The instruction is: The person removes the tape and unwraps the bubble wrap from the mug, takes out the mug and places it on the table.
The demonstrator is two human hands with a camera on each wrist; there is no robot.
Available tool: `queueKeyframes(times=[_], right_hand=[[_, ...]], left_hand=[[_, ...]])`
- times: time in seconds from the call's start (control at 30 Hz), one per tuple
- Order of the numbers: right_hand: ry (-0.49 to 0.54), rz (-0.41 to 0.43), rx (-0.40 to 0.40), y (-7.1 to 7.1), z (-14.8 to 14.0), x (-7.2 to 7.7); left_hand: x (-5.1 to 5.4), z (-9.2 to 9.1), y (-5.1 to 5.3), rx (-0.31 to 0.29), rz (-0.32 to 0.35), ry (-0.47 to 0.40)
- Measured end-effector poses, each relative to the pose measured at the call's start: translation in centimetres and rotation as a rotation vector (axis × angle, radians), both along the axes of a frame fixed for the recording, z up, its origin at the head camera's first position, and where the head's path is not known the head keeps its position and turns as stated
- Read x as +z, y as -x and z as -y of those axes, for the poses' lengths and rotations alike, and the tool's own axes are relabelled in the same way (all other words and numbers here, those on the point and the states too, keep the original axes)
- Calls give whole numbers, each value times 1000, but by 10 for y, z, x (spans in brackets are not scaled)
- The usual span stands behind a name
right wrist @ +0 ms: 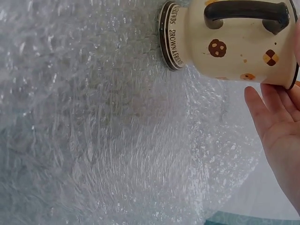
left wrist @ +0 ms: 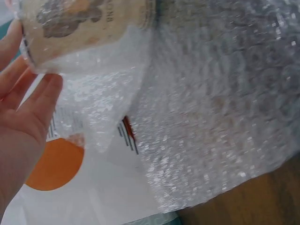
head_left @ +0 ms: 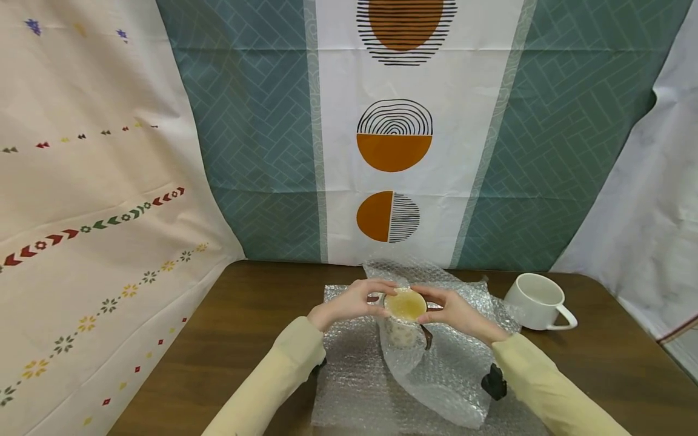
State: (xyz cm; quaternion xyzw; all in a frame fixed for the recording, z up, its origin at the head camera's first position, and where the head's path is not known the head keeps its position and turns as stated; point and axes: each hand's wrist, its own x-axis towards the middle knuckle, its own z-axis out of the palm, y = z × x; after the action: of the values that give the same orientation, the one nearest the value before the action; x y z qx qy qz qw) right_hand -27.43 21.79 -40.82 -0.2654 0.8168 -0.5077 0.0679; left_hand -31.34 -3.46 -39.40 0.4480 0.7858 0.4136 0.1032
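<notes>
A cream mug [head_left: 405, 306] with a brown handle [right wrist: 248, 10] and cookie prints stands on bubble wrap [head_left: 349, 381] in the middle of the table. My left hand [head_left: 360, 301] grips its rim from the left, and in the left wrist view a layer of wrap [left wrist: 108, 56] covers that side of the mug. From the right, my right hand [head_left: 454, 310] holds the rim between thumb and fingers. The right wrist view shows the handle side of the mug bare, with lettering round its base.
A plain white mug [head_left: 537, 300] stands at the right, close to the edge of the wrap. The wooden table [head_left: 218, 345] extends to both sides. Patterned cloths [head_left: 262, 151] hang behind it and along the left and right.
</notes>
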Motion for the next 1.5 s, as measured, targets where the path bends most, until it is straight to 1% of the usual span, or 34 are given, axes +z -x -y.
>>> queueKeyframes(times=[0.1, 0.17, 0.2, 0.3, 0.37, 0.43, 0.53, 0.6, 0.67, 0.77, 0.87, 0.97, 1.07, 1.17, 1.33, 1.43, 1.5], right_hand=[[7, -3, 1, -1, 0, 1], [10, -8, 5, -1, 0, 2], [10, -11, 5, -1, 0, 2], [9, -16, 2, -1, 0, 1], [9, -14, -4, -1, -1, 1], [9, -12, -9, -1, -1, 1], [10, -11, -9, -1, -2, 0], [12, -14, -7, 0, -2, -1], [14, -25, -1, 0, -2, -2], [18, -35, 3, 0, -2, -3], [22, -30, 1, 0, -1, -3], [29, -31, 1, 0, -1, -2], [30, -57, 8, 0, -1, -3], [27, -72, 10, 1, -1, -4], [25, -64, 2, 2, -1, -5], [17, -64, -8, 1, -1, -5], [13, -58, -17, 1, -1, -5]], left_hand=[[3, -1, 0, 10, -21, 37], [4, -2, -1, 37, -50, 49], [4, -4, -3, 58, -73, 60], [4, -10, -8, 129, -169, 105], [6, -15, -12, 179, -203, 120], [7, -19, -14, 230, -200, 111], [6, -22, -16, 313, -151, 79], [4, -23, -17, 354, -123, 51], [2, -24, -18, 382, -101, 23], [1, -24, -19, 392, -68, -35], [0, -22, -21, 397, -34, -72], [-2, -19, -21, 394, -37, -105], [-4, -18, -20, 385, -61, -144], [-5, -16, -20, 388, -54, -169], [-6, -11, -21, 405, -44, -176], [-6, -9, -20, 393, -42, -172], [-6, -8, -19, 383, -40, -154]])
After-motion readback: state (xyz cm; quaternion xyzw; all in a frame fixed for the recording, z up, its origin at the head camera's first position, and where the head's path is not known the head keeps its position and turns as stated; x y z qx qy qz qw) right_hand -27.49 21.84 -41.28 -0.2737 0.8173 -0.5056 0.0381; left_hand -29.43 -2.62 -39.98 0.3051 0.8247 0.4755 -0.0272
